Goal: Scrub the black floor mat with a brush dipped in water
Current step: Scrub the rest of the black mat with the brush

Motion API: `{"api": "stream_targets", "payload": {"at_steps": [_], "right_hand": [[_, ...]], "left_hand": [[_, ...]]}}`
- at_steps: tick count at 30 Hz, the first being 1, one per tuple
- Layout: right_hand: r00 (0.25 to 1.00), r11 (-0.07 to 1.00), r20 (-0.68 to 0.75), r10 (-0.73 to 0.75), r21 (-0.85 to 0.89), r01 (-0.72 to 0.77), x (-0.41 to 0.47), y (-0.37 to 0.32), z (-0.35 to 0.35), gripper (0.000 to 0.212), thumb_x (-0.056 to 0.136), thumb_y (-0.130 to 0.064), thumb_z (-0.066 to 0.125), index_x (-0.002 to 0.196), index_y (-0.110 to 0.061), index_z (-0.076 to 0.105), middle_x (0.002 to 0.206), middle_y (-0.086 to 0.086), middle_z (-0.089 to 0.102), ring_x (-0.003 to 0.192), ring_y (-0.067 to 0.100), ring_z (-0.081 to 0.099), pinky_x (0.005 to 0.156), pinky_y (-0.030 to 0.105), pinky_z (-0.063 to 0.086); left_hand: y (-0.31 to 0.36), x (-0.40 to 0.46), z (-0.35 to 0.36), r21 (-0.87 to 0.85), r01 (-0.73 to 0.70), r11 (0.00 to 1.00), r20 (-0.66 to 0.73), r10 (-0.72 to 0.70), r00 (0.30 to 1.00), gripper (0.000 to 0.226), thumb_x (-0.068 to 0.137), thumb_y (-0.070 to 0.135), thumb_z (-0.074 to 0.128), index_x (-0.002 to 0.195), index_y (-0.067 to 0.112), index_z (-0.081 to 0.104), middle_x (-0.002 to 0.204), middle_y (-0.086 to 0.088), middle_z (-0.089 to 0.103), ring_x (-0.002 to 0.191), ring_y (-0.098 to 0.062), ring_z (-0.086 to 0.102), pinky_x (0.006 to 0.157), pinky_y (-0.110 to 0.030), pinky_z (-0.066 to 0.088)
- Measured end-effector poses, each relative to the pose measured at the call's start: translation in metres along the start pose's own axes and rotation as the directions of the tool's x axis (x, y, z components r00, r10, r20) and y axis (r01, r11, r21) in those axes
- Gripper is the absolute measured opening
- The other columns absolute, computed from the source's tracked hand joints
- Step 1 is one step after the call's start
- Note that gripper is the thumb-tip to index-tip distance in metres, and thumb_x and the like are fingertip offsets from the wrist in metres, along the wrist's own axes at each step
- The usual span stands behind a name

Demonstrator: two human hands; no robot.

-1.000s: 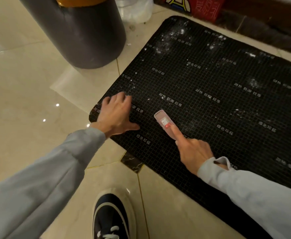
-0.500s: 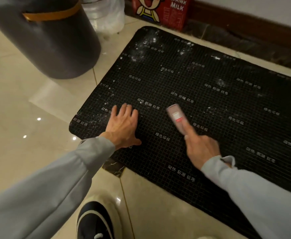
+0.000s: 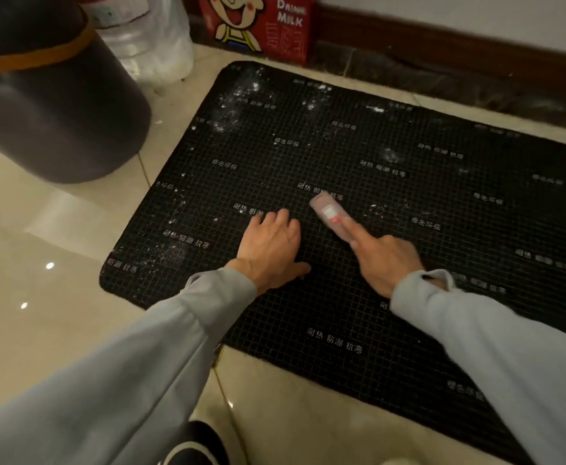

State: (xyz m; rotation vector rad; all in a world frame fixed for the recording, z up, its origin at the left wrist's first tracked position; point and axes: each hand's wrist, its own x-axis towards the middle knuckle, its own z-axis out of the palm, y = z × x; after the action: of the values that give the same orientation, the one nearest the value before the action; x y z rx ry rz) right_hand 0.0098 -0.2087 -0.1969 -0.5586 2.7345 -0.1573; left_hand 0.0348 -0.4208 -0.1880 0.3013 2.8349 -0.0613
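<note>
Black mat (image 3: 359,146), right hand (image 3: 387,260) gripping brush (image 3: 330,213)

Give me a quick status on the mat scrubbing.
Left hand flat on black floor mat. Right hand pressing brush onto mat. White residue at far corner. Nothing in the way.
</note>
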Motion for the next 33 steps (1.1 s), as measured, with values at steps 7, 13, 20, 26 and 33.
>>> {"api": "stream_targets", "payload": {"at_steps": [7, 13, 20, 26, 33], "right_hand": [[0.998, 0.995, -0.058, -0.037, 0.09, 0.043, 0.004, 0.034, 0.006, 0.059, 0.103, -0.026, 0.04, 0.153, -0.04, 0.013, 0.061, -0.003, 0.05, 0.047, 0.017, 0.049, 0.053, 0.033, 0.046], [0.97, 0.978, -0.174, 0.167, 0.153, -0.141, 0.005, 0.083, -0.012, 0.055, 0.104, -0.025, 0.037, 0.153, -0.04, 0.019, 0.058, -0.003, 0.051, 0.044, 0.013, 0.048, 0.046, 0.028, 0.04], [0.965, 0.964, -0.048, -0.256, -0.09, 0.251, -0.023, 0.061, 0.013, 0.073, 0.098, -0.015, 0.046, 0.152, -0.037, 0.001, 0.059, -0.009, 0.05, 0.044, 0.014, 0.047, 0.048, 0.031, 0.046], [0.984, 0.991, -0.159, 0.074, -0.101, -0.091, 0.006, 0.111, -0.02, 0.058, 0.102, -0.022, 0.038, 0.155, -0.029, 0.015, 0.054, -0.003, 0.047, 0.041, 0.014, 0.046, 0.045, 0.03, 0.041], [0.952, 0.933, -0.027, -0.306, -0.208, 0.294, -0.015, 0.084, 0.013, 0.076, 0.094, -0.016, 0.052, 0.153, -0.031, 0.005, 0.063, -0.004, 0.056, 0.043, 0.014, 0.043, 0.045, 0.027, 0.036]], "left_hand": [[0.038, 0.013, 0.012, 0.02, -0.1, 0.995, -0.096, 0.101, 0.99, 0.067, 0.079, 0.067, 0.064, 0.118, 0.015, 0.054, 0.115, -0.005, 0.054, 0.104, -0.022, 0.054, 0.097, -0.039, 0.043], [0.042, 0.015, 0.004, 0.055, -0.113, 0.992, -0.066, 0.117, 0.991, 0.064, 0.078, 0.067, 0.067, 0.113, 0.014, 0.054, 0.11, -0.005, 0.055, 0.097, -0.022, 0.056, 0.095, -0.038, 0.045], [0.044, 0.015, 0.001, 0.077, -0.123, 0.989, -0.055, 0.128, 0.99, 0.064, 0.081, 0.063, 0.066, 0.119, 0.014, 0.051, 0.111, -0.005, 0.056, 0.094, -0.021, 0.058, 0.089, -0.037, 0.046], [0.044, 0.017, -0.003, 0.054, -0.117, 0.992, -0.023, 0.118, 0.993, 0.059, 0.079, 0.064, 0.067, 0.111, 0.016, 0.053, 0.107, -0.004, 0.056, 0.09, -0.02, 0.058, 0.088, -0.036, 0.047], [0.044, 0.019, -0.001, 0.025, -0.103, 0.994, -0.023, 0.104, 0.994, 0.058, 0.079, 0.063, 0.068, 0.112, 0.017, 0.053, 0.109, -0.003, 0.055, 0.09, -0.019, 0.059, 0.088, -0.035, 0.047]]}}
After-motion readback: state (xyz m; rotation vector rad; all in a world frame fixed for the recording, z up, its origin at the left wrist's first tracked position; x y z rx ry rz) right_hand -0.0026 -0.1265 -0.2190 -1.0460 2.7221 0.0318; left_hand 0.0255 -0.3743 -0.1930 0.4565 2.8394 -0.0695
